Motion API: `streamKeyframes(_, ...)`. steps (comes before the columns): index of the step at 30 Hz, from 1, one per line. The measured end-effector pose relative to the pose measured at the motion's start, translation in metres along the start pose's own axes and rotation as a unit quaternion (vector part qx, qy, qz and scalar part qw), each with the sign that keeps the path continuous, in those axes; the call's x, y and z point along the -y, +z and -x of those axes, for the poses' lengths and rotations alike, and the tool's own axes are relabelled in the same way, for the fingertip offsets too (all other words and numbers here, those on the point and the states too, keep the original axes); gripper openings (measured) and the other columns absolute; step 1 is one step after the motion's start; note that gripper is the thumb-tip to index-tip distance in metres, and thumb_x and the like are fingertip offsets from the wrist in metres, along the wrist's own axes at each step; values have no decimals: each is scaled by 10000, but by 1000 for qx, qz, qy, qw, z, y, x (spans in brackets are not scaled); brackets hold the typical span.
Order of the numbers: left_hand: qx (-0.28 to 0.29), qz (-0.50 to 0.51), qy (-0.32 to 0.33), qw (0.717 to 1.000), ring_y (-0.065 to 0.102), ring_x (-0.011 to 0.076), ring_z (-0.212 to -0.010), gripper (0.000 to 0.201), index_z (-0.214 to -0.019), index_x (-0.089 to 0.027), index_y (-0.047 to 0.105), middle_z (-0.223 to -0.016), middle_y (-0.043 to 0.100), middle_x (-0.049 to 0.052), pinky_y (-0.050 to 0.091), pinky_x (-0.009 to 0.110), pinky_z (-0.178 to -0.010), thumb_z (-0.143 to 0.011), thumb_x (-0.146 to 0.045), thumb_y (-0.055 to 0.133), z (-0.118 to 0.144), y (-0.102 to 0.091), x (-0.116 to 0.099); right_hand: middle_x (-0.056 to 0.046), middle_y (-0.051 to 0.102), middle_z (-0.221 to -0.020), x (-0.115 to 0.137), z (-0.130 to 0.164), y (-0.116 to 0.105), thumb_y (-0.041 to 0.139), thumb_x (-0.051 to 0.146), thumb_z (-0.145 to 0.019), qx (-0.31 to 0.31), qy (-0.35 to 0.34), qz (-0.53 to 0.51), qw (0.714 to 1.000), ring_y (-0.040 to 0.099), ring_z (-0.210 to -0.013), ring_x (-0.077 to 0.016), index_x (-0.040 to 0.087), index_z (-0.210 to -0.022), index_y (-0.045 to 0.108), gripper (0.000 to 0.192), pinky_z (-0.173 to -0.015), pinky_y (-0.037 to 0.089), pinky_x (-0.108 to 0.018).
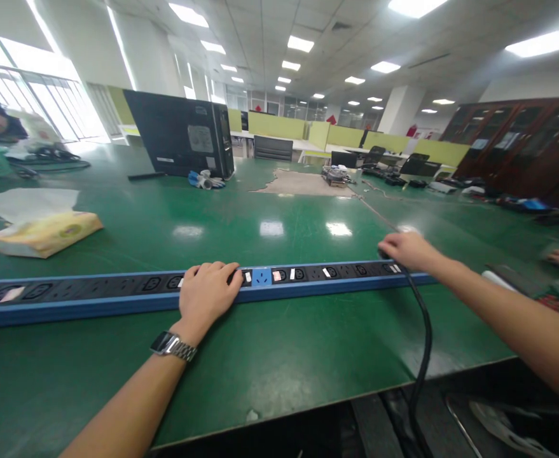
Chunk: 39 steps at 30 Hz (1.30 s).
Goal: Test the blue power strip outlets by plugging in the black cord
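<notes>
Green tabletop [279,362]; pale labels [327,273] dot power strip [260,294].

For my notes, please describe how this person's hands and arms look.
The left hand and right hand are ungloved, and both forearms show no sleeve. A watch with a dark rectangular face and silver link band is on the left wrist; the right wrist shows none.

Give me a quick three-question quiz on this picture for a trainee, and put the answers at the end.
1. Which wrist wears the watch?
2. True or false: the black cable hangs past the near edge of the green table.
3. The left hand rests on: A, a tissue pack; B, the blue socket strip; C, a pair of gloves.
Key: 1, the left; 2, true; 3, B.
</notes>
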<state>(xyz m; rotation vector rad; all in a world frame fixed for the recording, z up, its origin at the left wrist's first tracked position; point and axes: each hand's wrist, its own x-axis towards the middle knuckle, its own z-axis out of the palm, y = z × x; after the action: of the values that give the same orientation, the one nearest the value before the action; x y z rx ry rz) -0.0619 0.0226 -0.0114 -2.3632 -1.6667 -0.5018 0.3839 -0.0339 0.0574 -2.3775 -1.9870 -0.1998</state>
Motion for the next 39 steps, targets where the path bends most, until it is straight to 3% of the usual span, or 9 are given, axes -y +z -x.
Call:
streamKeyframes(2,3,1,-1,1000,616,287,-1014,461,-1088,-250,718,-1044,729,74,370,443,-906,-932,-430,324,0,0,0,-69,736,-886,-35,0,-5,458,402,-900,-47,72,0,996,634,-788,-187,198,-923,763,367,-696,415,-269)
streamKeyframes(5,9,3,-8,1000,617,290,-1022,459,-1098,-251,717,-1058,725,77,373,449,-912,-927,-433,332,-2,1,0,-73,741,-842,-82,5,5,565,387,-840,60,52,30,996,635,-777,-201,193,-872,780,292,-707,418,-281)
streamKeyframes(7,16,6,-12,1000,616,295,-1034,465,-1107,-246,717,-1071,722,81,377,456,-911,-925,-438,334,-3,2,1,-63,749,-931,-99,8,19,533,372,-869,68,22,7,997,648,-847,-192,206,-947,777,305,-758,426,-265)
streamKeyframes(11,23,12,-10,1000,613,299,-1056,478,-1119,-248,713,-1101,717,73,387,465,-916,-930,-443,320,-4,2,1,-68,749,-959,-101,6,34,438,417,-912,55,6,50,997,659,-867,-208,220,-1004,763,390,-738,434,-276)
streamKeyframes(18,19,14,-4,1000,617,298,-1055,479,-1124,-241,710,-1104,718,70,391,467,-927,-929,-446,323,-3,0,2,-78,742,-921,-96,12,28,390,456,-911,75,43,123,989,671,-823,-221,255,-986,759,427,-662,431,-284)
streamKeyframes(22,9,16,-11,1000,620,299,-1049,470,-1102,-241,717,-1085,723,69,393,461,-918,-927,-445,332,-3,1,2,-53,748,-934,-103,13,30,404,448,-907,79,-36,96,992,671,-852,-212,273,-978,761,404,-718,451,-278)
streamKeyframes(26,6,16,-6,1000,623,297,-1043,466,-1098,-241,719,-1083,725,66,393,458,-914,-929,-440,333,-2,1,1,-52,751,-950,-104,2,33,398,440,-909,77,-20,57,995,674,-879,-212,252,-971,764,416,-734,463,-274)
streamKeyframes(31,3,16,-8,1000,622,290,-1044,463,-1101,-244,717,-1084,723,61,393,453,-921,-930,-442,335,-1,0,1,-53,742,-846,-96,-10,31,461,412,-868,123,-43,71,989,660,-762,-195,235,-906,750,342,-669,446,-276)
streamKeyframes(39,5,15,-14,1000,621,290,-1046,455,-1089,-245,720,-1081,724,57,394,454,-923,-925,-444,345,-3,2,1,-64,717,-763,-155,9,33,457,490,-823,19,18,-8,1000,623,-684,-198,208,-816,702,373,-627,439,-290)
